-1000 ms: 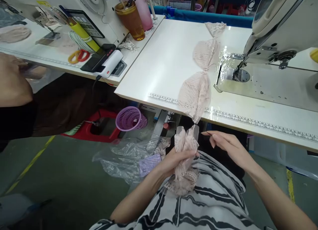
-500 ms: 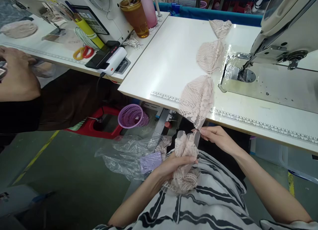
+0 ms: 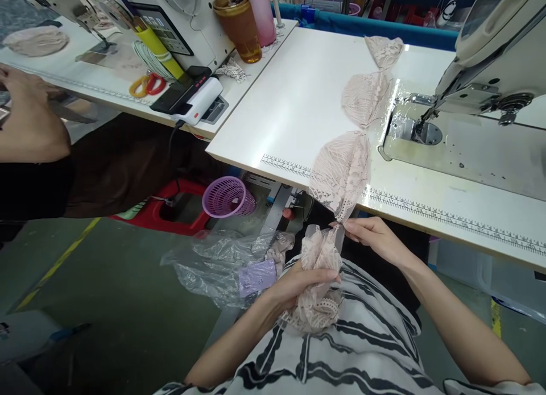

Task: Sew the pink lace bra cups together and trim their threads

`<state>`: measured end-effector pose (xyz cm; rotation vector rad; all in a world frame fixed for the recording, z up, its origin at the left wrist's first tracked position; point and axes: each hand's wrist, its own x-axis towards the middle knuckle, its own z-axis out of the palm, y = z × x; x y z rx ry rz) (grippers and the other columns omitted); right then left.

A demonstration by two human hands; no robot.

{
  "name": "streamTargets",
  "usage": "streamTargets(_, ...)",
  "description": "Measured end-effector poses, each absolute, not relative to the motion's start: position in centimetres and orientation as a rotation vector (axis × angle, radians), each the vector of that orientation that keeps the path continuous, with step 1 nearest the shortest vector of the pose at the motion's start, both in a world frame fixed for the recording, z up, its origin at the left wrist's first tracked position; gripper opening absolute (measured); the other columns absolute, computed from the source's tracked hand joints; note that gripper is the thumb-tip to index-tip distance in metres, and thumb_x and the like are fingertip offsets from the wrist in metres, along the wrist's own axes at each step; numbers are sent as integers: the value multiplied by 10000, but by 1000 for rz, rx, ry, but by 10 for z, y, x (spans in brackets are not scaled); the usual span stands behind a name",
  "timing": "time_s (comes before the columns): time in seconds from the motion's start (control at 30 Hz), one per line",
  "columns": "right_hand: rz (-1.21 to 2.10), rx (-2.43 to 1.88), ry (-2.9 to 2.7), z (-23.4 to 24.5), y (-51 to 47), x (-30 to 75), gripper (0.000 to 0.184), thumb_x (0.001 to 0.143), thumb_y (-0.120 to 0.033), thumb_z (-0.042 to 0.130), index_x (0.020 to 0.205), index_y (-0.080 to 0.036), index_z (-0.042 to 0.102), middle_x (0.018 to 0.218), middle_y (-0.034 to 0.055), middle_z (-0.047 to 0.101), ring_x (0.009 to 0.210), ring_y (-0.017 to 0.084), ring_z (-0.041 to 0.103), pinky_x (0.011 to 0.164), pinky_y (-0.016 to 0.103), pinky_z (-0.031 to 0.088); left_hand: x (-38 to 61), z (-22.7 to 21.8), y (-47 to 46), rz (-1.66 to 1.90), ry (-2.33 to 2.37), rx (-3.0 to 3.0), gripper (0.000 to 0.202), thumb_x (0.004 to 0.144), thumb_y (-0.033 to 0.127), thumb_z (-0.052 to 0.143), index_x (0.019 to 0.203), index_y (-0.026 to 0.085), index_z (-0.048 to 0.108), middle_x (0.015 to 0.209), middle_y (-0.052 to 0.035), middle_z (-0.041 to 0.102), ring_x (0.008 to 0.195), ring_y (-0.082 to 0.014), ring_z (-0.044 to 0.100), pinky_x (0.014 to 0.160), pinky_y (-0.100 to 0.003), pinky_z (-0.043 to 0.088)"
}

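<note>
My left hand [image 3: 301, 284] is closed round a bunched bundle of pale pink lace pieces [image 3: 321, 250] at my lap. At the table edge, the fingertips of my right hand [image 3: 371, 236] pinch the narrow join between that bundle and a lace cup piece [image 3: 339, 167]. Whether the right fingers also hold a small tool is hidden. That cup piece hangs partly over the edge. Farther back lie a second lace piece [image 3: 362, 99] and a third lace piece [image 3: 384, 51], linked in a chain across the white table [image 3: 281, 111].
A sewing machine [image 3: 482, 71] stands at the right. At the left are scissors [image 3: 147, 85], a power bank [image 3: 202, 102], a brown cup [image 3: 241, 28] and a co-worker's arm [image 3: 32, 116]. Below are a purple basket [image 3: 228, 199], a red stool [image 3: 187, 221] and a plastic bag [image 3: 205, 267].
The view has shifted slightly, so the table and machines sit a little farther right. Both my hands keep their hold on the lace. The co-worker's hand at the left has moved slightly.
</note>
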<state>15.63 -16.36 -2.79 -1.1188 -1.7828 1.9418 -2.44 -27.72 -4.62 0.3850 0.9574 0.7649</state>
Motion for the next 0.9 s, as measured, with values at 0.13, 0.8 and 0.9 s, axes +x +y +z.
streamTargets(0.13, 1952, -1139, -1705, -27, -163, 151, 422, 867, -523, 578, 946, -140, 737, 610, -31, 389, 577, 85, 296, 565, 258, 274, -24, -48, -278, 756, 944, 372, 268, 636, 385, 823, 662, 141, 714, 703, -40, 647, 670, -150, 562, 632, -247, 452)
streamTargets(0.8, 342, -1010, -2358, -6, -153, 160, 362, 823, -79, 564, 1141, -226, 655, 1263, 68, 615, 771, 123, 650, 516, 217, 406, -28, -71, -277, 1006, 731, 5, 306, 545, 119, 859, 783, 105, 667, 491, 40, 531, 393, -47, 406, 393, -158, 300)
streamTargets(0.9, 212, -881, -2433, 1, -145, 143, 271, 820, -48, 537, 992, -192, 690, 969, 12, 723, 721, 121, 658, 489, 208, 368, -29, -83, -265, 1096, 657, -62, 196, 724, 236, 769, 862, 147, 663, 386, 102, 379, 325, -28, 281, 363, -138, 240)
